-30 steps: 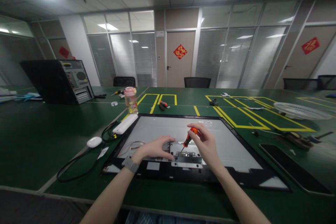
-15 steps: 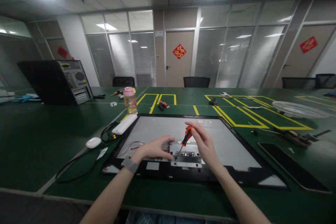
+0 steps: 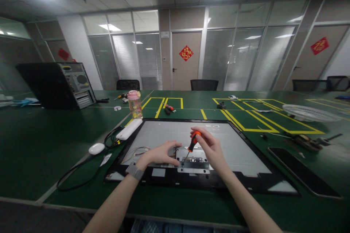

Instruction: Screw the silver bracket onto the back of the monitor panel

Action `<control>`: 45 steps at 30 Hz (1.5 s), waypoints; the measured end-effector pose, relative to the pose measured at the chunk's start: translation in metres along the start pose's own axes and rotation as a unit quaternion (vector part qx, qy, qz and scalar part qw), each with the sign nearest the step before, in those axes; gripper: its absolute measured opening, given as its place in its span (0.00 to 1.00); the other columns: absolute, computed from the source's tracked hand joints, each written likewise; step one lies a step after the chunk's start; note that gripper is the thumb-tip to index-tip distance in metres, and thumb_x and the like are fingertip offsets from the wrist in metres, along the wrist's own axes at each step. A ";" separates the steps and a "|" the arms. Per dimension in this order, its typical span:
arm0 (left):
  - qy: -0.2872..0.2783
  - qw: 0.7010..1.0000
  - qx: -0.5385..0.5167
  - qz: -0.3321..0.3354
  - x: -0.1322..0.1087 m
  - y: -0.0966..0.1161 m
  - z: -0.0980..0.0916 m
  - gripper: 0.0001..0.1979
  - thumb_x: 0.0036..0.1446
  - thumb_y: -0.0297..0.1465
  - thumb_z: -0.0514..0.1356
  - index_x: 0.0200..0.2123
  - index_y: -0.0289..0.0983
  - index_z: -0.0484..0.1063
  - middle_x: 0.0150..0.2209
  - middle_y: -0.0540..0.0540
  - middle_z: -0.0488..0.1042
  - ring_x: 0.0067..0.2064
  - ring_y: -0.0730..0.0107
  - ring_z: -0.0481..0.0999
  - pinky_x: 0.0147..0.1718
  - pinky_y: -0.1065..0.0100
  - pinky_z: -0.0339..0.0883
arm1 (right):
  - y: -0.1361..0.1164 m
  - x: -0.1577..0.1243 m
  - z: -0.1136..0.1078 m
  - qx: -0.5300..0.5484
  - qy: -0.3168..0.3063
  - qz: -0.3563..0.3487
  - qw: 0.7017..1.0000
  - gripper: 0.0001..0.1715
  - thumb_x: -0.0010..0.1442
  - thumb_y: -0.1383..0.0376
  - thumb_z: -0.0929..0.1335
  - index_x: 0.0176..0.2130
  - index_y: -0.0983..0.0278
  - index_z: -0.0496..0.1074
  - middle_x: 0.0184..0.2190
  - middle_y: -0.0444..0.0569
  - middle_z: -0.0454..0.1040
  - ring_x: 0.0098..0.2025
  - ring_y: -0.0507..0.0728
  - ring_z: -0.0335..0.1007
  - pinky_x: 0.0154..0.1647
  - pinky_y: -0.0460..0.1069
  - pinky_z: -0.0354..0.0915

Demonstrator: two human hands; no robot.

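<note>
A flat display panel (image 3: 235, 149) with a grey back and a black frame lies on the table before me. Near its front edge sits a silver metal bracket (image 3: 193, 170). My right hand (image 3: 212, 145) grips an orange and black screwdriver (image 3: 193, 142), tilted, its tip down at the left part of the bracket. My left hand (image 3: 161, 154) rests at the bracket's left side, thumb and fingers apart, the thumb close to the screwdriver tip. Thin wires (image 3: 135, 151) lie on the panel left of that hand. Whether a screw sits under the tip is too small to tell.
Left of the panel are a white power strip (image 3: 129, 129), a black cable (image 3: 75, 188), a white mouse (image 3: 96, 148) and a pink-lidded bottle (image 3: 135, 105). A computer case (image 3: 51, 85) stands farther left. At right lie a dark flat slab (image 3: 302, 171) and a caliper-like tool (image 3: 307, 142).
My right hand and the screwdriver handle have shifted very slightly left, with the tip still at the same spot on the bracket. My left hand keeps its place.
</note>
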State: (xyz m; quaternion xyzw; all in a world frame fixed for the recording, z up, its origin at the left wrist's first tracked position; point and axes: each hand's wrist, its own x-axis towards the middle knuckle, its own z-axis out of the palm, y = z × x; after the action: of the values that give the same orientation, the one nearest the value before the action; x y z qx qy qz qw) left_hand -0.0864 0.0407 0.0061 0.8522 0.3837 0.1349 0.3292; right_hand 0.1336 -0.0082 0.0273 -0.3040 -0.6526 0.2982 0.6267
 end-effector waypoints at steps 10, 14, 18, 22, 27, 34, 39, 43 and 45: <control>0.001 1.000 0.003 0.016 0.001 -0.004 0.001 0.38 0.45 0.42 0.69 0.59 0.42 0.62 0.59 0.43 0.64 0.60 0.54 0.62 0.59 0.59 0.53 | -0.004 0.003 -0.002 0.038 -0.009 -0.001 0.999 0.11 0.59 0.56 0.68 0.38 0.59 0.76 0.38 0.49 0.74 0.40 0.58 0.73 0.41 0.53 0.69; 0.001 1.000 0.001 0.015 0.001 -0.005 0.001 0.38 0.46 0.42 0.69 0.59 0.43 0.61 0.59 0.43 0.63 0.60 0.54 0.62 0.59 0.59 0.53 | -0.004 0.003 -0.004 0.046 -0.011 0.019 0.999 0.12 0.59 0.56 0.69 0.41 0.57 0.76 0.35 0.47 0.73 0.37 0.57 0.72 0.39 0.51 0.69; -0.003 1.000 -0.002 0.012 0.001 -0.003 0.000 0.38 0.45 0.42 0.69 0.59 0.43 0.62 0.59 0.43 0.63 0.59 0.54 0.63 0.58 0.59 0.54 | 0.003 0.002 -0.005 0.083 -0.023 0.035 0.996 0.14 0.63 0.57 0.66 0.47 0.58 0.74 0.39 0.49 0.76 0.44 0.59 0.72 0.49 0.55 0.66; -0.002 1.000 -0.002 0.015 0.001 -0.003 0.000 0.37 0.46 0.41 0.69 0.59 0.43 0.62 0.58 0.43 0.64 0.59 0.54 0.62 0.59 0.59 0.54 | 0.006 0.001 -0.004 0.101 -0.030 0.026 0.994 0.11 0.62 0.57 0.67 0.42 0.58 0.76 0.41 0.49 0.74 0.44 0.59 0.72 0.48 0.55 0.67; -0.001 1.000 0.000 0.006 0.001 -0.004 0.000 0.38 0.45 0.42 0.69 0.59 0.43 0.62 0.58 0.42 0.64 0.59 0.54 0.62 0.59 0.58 0.54 | 0.003 0.001 -0.003 0.114 -0.038 0.055 0.991 0.14 0.60 0.57 0.69 0.45 0.56 0.75 0.37 0.48 0.75 0.42 0.59 0.74 0.42 0.54 0.71; 0.005 1.000 -0.003 0.016 0.000 -0.001 0.000 0.36 0.45 0.41 0.69 0.58 0.44 0.63 0.57 0.44 0.65 0.57 0.55 0.64 0.58 0.59 0.56 | 0.001 0.001 -0.002 0.135 -0.049 0.052 0.988 0.17 0.63 0.54 0.65 0.46 0.59 0.74 0.42 0.52 0.76 0.46 0.61 0.73 0.51 0.58 0.67; 0.005 1.000 -0.006 0.022 0.001 -0.004 0.001 0.36 0.45 0.41 0.69 0.58 0.44 0.63 0.57 0.44 0.64 0.58 0.54 0.63 0.58 0.59 0.55 | -0.002 0.002 -0.002 0.053 0.006 0.013 0.998 0.10 0.56 0.57 0.71 0.38 0.57 0.78 0.36 0.47 0.74 0.37 0.58 0.74 0.36 0.51 0.70; 0.005 1.000 -0.008 0.019 0.000 -0.001 0.000 0.36 0.46 0.40 0.69 0.58 0.43 0.62 0.58 0.43 0.64 0.59 0.54 0.63 0.59 0.59 0.54 | -0.002 0.002 -0.004 0.060 0.006 0.028 0.998 0.14 0.58 0.58 0.70 0.45 0.58 0.76 0.37 0.48 0.78 0.39 0.58 0.75 0.42 0.54 0.70; 0.005 1.000 -0.005 0.016 0.000 0.000 0.000 0.36 0.46 0.40 0.69 0.58 0.43 0.63 0.57 0.43 0.64 0.58 0.54 0.63 0.58 0.59 0.55 | 0.000 0.002 -0.004 0.066 -0.005 0.029 0.997 0.15 0.61 0.58 0.68 0.46 0.58 0.75 0.39 0.50 0.79 0.43 0.59 0.75 0.46 0.56 0.69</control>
State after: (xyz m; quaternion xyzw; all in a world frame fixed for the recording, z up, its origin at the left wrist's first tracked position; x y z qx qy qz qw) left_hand -0.0867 0.0403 0.0065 0.8558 0.3712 0.1462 0.3292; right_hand 0.1376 -0.0068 0.0288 -0.2793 -0.6254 0.3601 0.6334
